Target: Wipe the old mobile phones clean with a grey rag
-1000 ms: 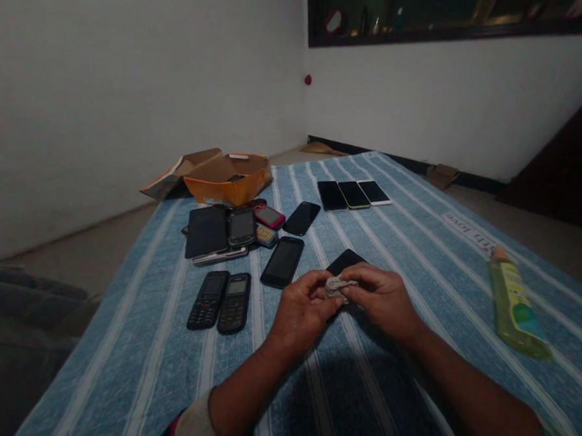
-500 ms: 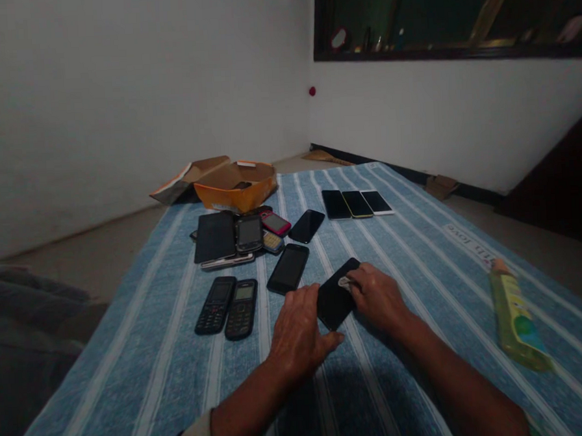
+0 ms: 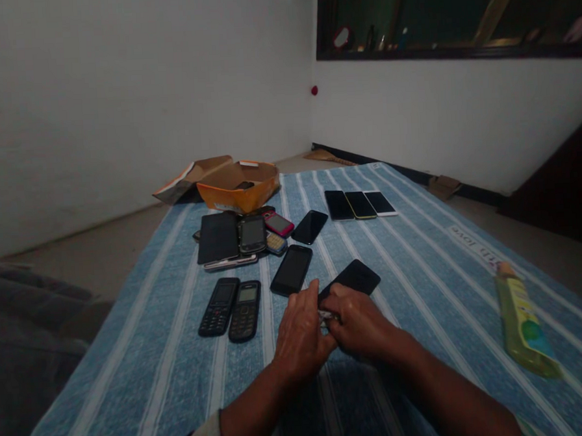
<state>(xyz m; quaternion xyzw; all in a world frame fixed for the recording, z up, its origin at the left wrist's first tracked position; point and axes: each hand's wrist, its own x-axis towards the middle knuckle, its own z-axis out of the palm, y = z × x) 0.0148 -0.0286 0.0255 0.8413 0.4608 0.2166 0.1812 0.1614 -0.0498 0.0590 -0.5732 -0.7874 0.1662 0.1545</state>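
Note:
My left hand (image 3: 301, 334) and my right hand (image 3: 357, 322) meet at the near end of a black smartphone (image 3: 356, 277) lying on the blue striped cloth (image 3: 153, 375). The right hand's fingers are curled over a small pale wad of cloth (image 3: 327, 315) that it presses on the phone's near end. The left hand's fingers are bent beside the phone's near left edge, touching it. Another black smartphone (image 3: 291, 269) lies just left of the hands, and two keypad phones (image 3: 232, 302) lie further left.
A heap of phones and a tablet (image 3: 238, 236) lies further back, with an orange cardboard box (image 3: 238, 184) behind it. Three phones in a row (image 3: 360, 204) sit at the far right. A green plastic packet (image 3: 522, 320) lies at the right edge of the cloth.
A second ago both hands held the pale wad above the phone. Then the left hand steadied the phone and the right rubbed its far end. Now the right hand has slid to the near end.

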